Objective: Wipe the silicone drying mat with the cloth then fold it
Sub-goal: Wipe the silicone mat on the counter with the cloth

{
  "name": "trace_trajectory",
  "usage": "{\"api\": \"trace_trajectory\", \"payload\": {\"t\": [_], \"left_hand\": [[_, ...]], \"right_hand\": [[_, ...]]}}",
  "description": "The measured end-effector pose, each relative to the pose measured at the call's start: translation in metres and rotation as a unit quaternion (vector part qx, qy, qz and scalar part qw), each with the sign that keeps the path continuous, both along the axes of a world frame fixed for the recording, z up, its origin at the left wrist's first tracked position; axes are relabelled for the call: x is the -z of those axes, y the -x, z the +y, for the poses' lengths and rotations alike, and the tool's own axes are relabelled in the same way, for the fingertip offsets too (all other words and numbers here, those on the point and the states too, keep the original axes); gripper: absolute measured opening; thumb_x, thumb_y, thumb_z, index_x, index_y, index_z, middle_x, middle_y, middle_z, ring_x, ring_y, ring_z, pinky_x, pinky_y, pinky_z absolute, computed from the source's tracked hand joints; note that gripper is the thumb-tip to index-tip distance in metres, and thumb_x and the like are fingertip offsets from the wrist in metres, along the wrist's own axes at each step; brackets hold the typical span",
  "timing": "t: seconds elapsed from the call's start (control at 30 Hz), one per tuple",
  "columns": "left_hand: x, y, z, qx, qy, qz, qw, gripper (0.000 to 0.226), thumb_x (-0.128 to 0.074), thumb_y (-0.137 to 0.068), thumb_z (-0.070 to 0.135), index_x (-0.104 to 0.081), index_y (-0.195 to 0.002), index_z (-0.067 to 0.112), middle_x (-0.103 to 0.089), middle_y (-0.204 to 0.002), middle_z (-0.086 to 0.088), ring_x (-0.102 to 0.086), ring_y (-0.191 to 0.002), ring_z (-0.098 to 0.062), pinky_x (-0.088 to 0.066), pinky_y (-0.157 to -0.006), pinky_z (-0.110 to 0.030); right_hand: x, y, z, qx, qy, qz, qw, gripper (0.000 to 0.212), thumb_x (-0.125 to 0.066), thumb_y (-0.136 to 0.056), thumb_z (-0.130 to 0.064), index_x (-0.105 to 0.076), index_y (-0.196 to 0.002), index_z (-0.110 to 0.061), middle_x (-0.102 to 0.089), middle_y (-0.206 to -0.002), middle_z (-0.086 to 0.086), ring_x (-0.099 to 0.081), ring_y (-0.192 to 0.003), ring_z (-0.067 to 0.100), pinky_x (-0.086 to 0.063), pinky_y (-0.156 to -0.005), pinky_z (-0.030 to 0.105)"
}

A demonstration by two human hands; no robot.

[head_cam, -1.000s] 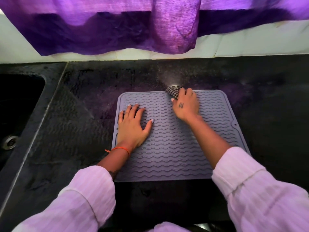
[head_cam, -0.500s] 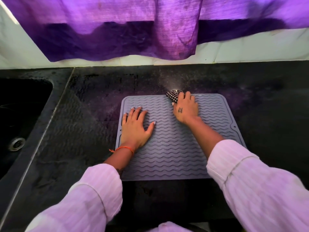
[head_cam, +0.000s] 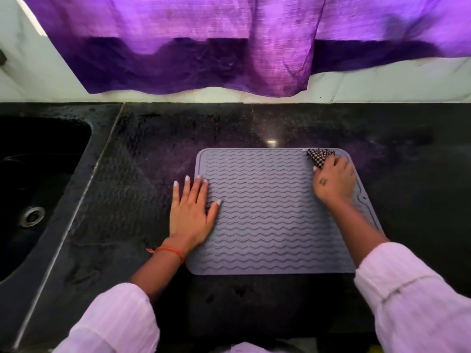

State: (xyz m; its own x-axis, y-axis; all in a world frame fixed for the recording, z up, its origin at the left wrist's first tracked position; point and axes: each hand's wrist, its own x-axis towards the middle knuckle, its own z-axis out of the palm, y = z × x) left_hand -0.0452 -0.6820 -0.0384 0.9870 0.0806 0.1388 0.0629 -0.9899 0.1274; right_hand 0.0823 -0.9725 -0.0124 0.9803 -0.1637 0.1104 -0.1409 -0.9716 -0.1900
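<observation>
The left hand [head_cam: 190, 212] lies flat, fingers spread, across the mat's [head_cam: 270, 220] left edge. The right hand [head_cam: 334, 183], fingers curled, presses the checked cloth [head_cam: 318, 156] at its far right corner.

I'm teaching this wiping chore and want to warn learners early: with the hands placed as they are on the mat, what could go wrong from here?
1. The left hand pins only the left edge of the mat, half on the counter; a hard stroke could shift or buckle the mat.
2. The right hand presses the cloth at the far right corner, so it could slide off the rim onto the counter.
</observation>
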Motion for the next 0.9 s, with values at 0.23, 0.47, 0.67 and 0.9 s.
{"api": "trace_trajectory", "payload": {"t": [0.23,0.47,0.67,0.9], "left_hand": [[0.004,-0.001,-0.003,0.011,-0.009,-0.019,1.0,0.068,-0.021,-0.094,0.05,-0.044,-0.138,0.002,-0.04,-0.146,-0.016,-0.023,-0.142,-0.034,0.007,-0.117,-0.044],[0.003,-0.001,-0.003,0.009,0.002,-0.029,1.0,0.068,-0.023,-0.094,0.05,-0.045,-0.137,0.002,-0.041,-0.145,-0.016,-0.022,-0.142,-0.033,0.004,-0.117,-0.045],[0.002,0.001,-0.002,0.009,-0.003,-0.016,1.0,0.068,-0.022,-0.094,0.051,-0.042,-0.14,0.005,-0.038,-0.147,-0.014,-0.018,-0.143,-0.032,0.006,-0.116,-0.044],[0.002,-0.001,-0.003,0.012,-0.011,0.002,1.0,0.069,-0.021,-0.093,0.05,-0.042,-0.139,0.003,-0.038,-0.147,-0.016,-0.02,-0.143,-0.033,0.006,-0.116,-0.045]], "right_hand": [[0.0,0.01,0.062,-0.022,-0.009,0.023,0.999,0.043,-0.045,-0.094,-0.032,-0.04,-0.125,-0.002,-0.041,-0.127,0.022,-0.042,-0.114,0.036,-0.038,-0.094,0.044],[-0.005,0.008,0.103,0.015,-0.046,0.049,0.998,0.049,-0.042,-0.095,-0.034,-0.035,-0.129,0.001,-0.035,-0.135,0.023,-0.036,-0.122,0.037,-0.034,-0.099,0.044],[-0.009,0.011,0.15,-0.002,-0.065,0.052,0.997,0.049,-0.046,-0.095,-0.031,-0.034,-0.13,0.001,-0.034,-0.135,0.022,-0.037,-0.122,0.035,-0.037,-0.098,0.042],[-0.011,0.023,0.203,-0.083,-0.05,0.054,0.994,0.048,-0.051,-0.09,-0.027,-0.035,-0.129,-0.003,-0.034,-0.134,0.018,-0.036,-0.122,0.033,-0.036,-0.098,0.039]]}}
